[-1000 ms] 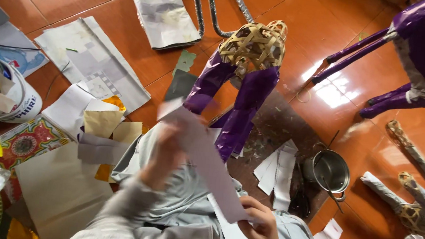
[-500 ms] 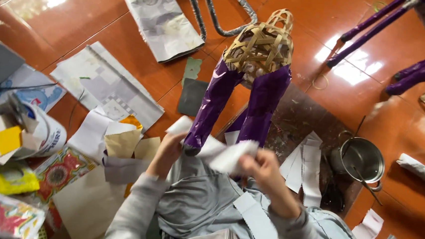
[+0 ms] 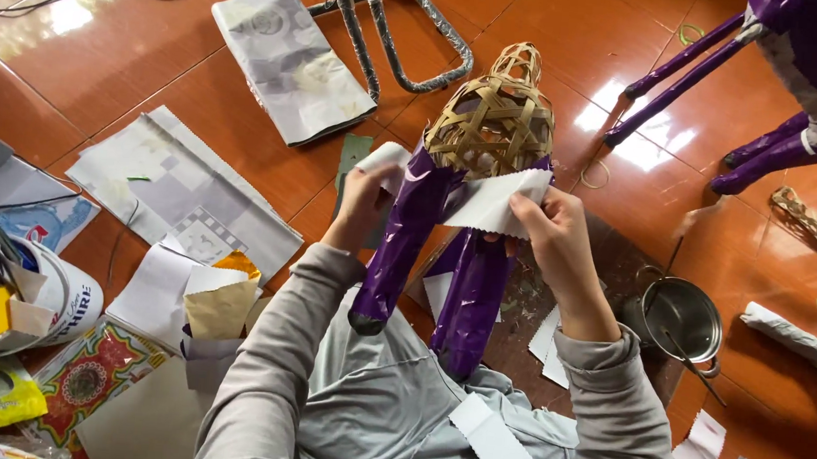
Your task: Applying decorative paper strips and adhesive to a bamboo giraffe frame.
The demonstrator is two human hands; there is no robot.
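Both hands hold a white paper strip (image 3: 487, 201) with a zigzag edge across a woven bamboo frame (image 3: 493, 120) with glossy purple legs. The left hand (image 3: 364, 202) pinches its left end, the right hand (image 3: 547, 232) its right. A steel pot (image 3: 680, 320) sits right.

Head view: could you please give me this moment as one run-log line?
left hand: holds end of white paper strip | right hand: presses strip on purple woven figure | metal pot: on floor at right
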